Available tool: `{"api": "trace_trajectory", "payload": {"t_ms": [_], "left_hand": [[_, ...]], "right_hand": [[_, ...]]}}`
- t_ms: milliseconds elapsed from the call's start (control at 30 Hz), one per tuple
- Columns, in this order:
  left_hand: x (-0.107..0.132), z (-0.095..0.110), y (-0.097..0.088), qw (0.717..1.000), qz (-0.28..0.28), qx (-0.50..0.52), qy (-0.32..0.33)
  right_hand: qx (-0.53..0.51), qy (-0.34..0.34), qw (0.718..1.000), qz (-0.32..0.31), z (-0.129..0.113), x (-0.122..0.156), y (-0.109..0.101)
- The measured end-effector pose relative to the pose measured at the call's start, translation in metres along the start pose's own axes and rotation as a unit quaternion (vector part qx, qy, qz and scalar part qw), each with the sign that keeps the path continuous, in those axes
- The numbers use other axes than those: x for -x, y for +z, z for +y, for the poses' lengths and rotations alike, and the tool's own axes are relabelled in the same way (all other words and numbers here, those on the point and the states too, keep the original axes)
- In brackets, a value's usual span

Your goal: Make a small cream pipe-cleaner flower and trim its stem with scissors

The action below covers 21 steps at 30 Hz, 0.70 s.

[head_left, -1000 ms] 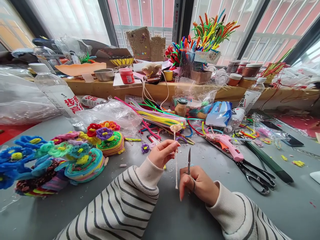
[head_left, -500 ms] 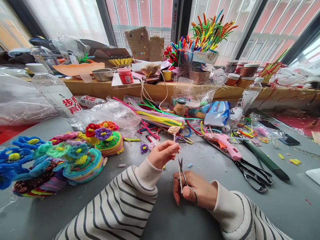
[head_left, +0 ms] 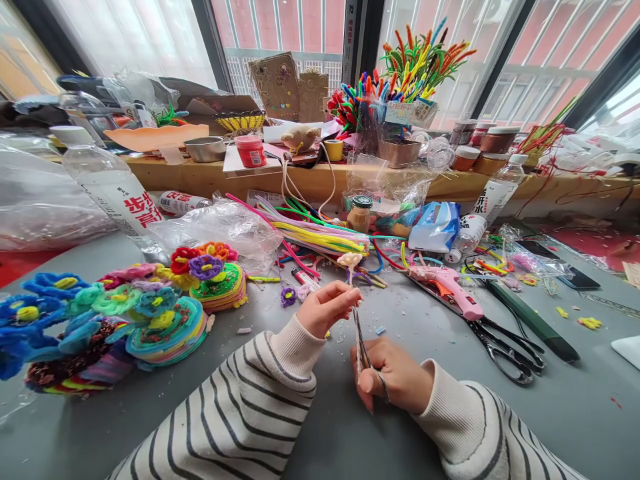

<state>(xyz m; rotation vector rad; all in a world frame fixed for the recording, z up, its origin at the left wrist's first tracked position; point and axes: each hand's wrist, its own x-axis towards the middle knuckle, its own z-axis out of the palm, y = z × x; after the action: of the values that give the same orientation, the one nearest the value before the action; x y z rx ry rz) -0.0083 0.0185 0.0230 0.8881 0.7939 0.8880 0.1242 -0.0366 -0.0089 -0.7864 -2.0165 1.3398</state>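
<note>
Between thumb and fingers, my left hand point(head_left: 327, 308) pinches the stem of a small cream pipe-cleaner flower point(head_left: 350, 261). The flower head stands upright above the fingertips, and the pale stem hangs down below them. My right hand point(head_left: 393, 377) grips a small pair of scissors point(head_left: 361, 343), fingers in the handle loops. The blades point upward alongside the hanging stem, with the tips just under my left fingers. Whether the blades touch the stem I cannot tell.
Finished pipe-cleaner flowers point(head_left: 163, 310) stand on the left. Loose pipe cleaners point(head_left: 310, 230) lie behind my hands. A pink glue gun point(head_left: 450, 290), large black-handled scissors point(head_left: 515, 353) and a green bar-shaped object point(head_left: 537, 323) lie on the right. Fluff scraps dot the grey table.
The scissor blades have closed together and their tips have risen towards my left fingers. My right hand has shifted slightly. My left hand has stayed nearly still, with the flower tilted a little.
</note>
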Motion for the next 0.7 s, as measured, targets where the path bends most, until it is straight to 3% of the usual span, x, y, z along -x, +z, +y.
{"api": "trace_trajectory", "payload": {"t_ms": [433,600,700], "left_hand": [[-0.0003,0.0019,-0.0027,0.999,0.026,0.036,0.030],[-0.0007,0.0027,-0.0045,0.996,0.045,0.064,0.044],[-0.0018,0.0023,-0.0044,0.995,0.054,0.068,0.046]], "right_hand": [[0.001,0.045,0.998,0.033,-0.0027,-0.0002,-0.0010],[-0.003,0.035,0.991,0.131,-0.0041,-0.0001,-0.0027],[-0.025,0.043,0.987,0.150,-0.0081,-0.0001,-0.0042]]}}
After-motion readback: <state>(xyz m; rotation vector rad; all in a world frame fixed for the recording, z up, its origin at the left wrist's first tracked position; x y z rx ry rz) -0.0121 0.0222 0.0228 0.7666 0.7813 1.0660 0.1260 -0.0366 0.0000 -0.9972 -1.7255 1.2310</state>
